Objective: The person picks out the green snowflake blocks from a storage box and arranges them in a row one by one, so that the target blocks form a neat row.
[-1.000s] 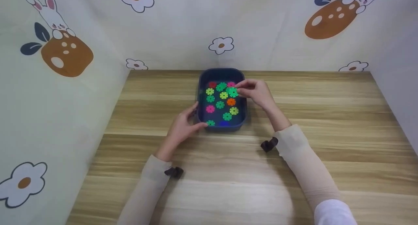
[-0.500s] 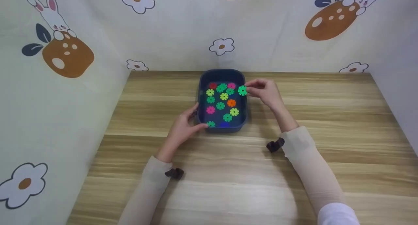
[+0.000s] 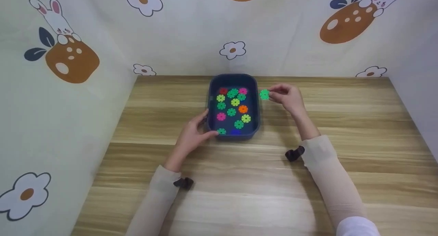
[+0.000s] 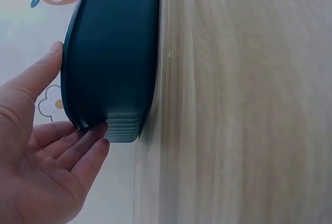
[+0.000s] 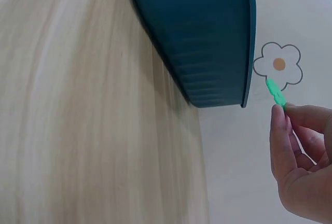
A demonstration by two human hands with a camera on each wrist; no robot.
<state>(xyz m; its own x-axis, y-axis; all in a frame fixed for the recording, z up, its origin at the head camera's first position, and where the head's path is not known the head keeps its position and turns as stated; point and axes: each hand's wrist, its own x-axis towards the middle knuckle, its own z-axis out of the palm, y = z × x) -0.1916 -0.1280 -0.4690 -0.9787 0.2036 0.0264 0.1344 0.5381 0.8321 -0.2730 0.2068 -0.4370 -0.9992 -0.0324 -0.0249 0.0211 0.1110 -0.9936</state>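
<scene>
A dark blue plastic bin (image 3: pixel 258 107) sits on the table, holding several notched interlocking discs in green, yellow, pink, red, orange and blue. My left hand (image 3: pixel 192 133) holds its near left corner, thumb at the front rim and fingers on the left side. In the left wrist view, the fingertips (image 4: pixel 98 130) rest under the rim by the ribbed end. Just right of the bin, my right hand (image 3: pixel 289 96) pinches a bright green interlocking disc (image 3: pixel 264 94) between thumb and fingers. The right wrist view shows this green disc (image 5: pixel 276 93) edge-on, above the rim's level.
The wood-grain table (image 3: pixel 232 181) extends in front of the bin and to both sides. A cloth wall (image 3: pixel 191 30) printed with rabbits, flowers and fruit stands close behind. Another cloth wall (image 3: pixel 68 126) rises at the left, and a pale wall (image 3: pixel 415 92) at the right.
My right hand has moved rightward with the green disc, from above the bin's right part to outside its right rim. My left hand and the bin have stayed in place.
</scene>
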